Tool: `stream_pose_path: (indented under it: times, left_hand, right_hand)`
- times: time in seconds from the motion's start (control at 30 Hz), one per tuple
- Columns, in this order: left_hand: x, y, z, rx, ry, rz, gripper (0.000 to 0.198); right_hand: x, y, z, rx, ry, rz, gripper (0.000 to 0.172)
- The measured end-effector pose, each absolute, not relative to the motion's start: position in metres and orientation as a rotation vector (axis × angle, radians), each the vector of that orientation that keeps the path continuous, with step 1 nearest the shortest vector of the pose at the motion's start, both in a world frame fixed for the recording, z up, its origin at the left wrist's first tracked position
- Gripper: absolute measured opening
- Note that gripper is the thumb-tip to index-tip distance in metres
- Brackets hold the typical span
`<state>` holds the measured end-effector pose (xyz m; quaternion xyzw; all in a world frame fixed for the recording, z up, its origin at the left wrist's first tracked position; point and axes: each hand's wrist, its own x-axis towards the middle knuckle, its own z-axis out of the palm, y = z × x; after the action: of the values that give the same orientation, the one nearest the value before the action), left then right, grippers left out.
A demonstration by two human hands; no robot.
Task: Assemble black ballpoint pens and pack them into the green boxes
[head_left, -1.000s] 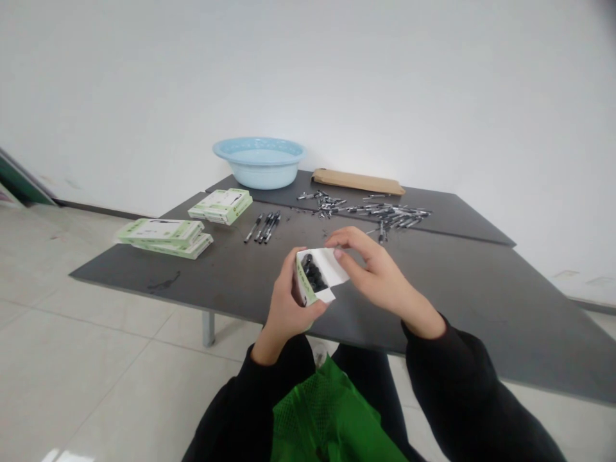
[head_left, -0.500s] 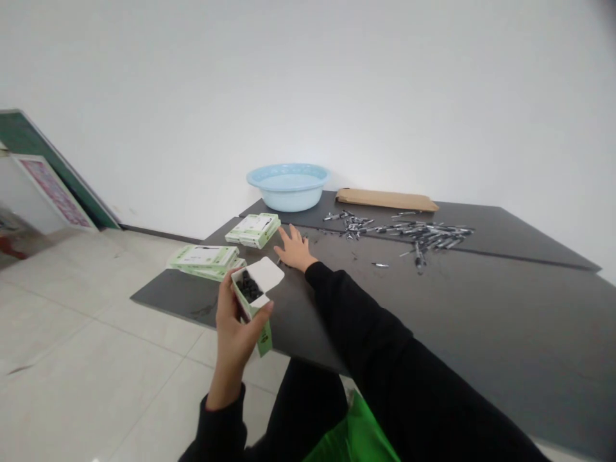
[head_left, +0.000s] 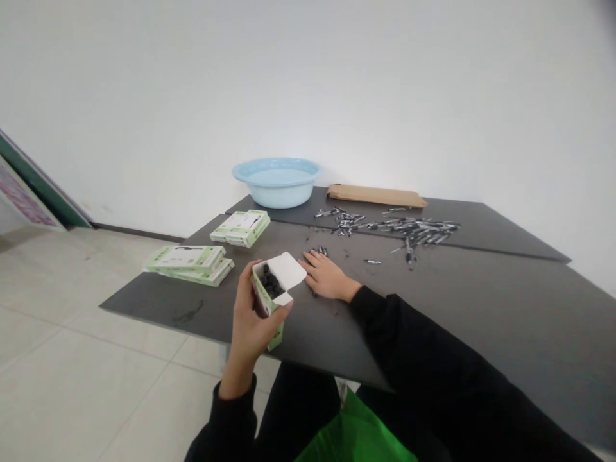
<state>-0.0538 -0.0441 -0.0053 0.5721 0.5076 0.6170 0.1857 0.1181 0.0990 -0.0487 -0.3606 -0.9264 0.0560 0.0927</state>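
Observation:
My left hand (head_left: 253,327) is wrapped around a green-and-white pen box (head_left: 262,301), held up at the table's front edge. The box's white flap stands open, and the dark ends of pens (head_left: 272,282) show inside. My right hand (head_left: 327,276) lies palm down on the dark table, just right of the box, with its fingers stretched out. A few pens (head_left: 321,250) stick out beyond its fingertips; how many lie beneath the palm is hidden.
Two stacks of pen boxes, a near stack (head_left: 190,260) and a far stack (head_left: 243,226), sit on the left. A blue basin (head_left: 279,192) and a flat brown cardboard piece (head_left: 375,195) are at the back. Loose pens (head_left: 418,231) are heaped toward the right; a single pen (head_left: 372,261) lies nearer.
My right hand has come back from beside the far box stack toward the table's front, with pens now by its fingers. The left hand keeps hold of the pen box. The view has shifted slightly.

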Motion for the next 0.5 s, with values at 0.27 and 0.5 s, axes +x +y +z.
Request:
stream_pose_path:
  times: [0.27,0.5]
  left_hand:
    - [-0.013,-0.040,-0.003,1.688,1.292,1.661,0.075]
    - [0.027,-0.046,-0.006,1.747,1.175,1.628,0.077]
  right_hand:
    - [0.217,0.032,-0.043,-0.970,-2.756,0.236,0.054]
    - [0.259,0.009,-0.038,-0.916,-2.699,0.395,0.058]
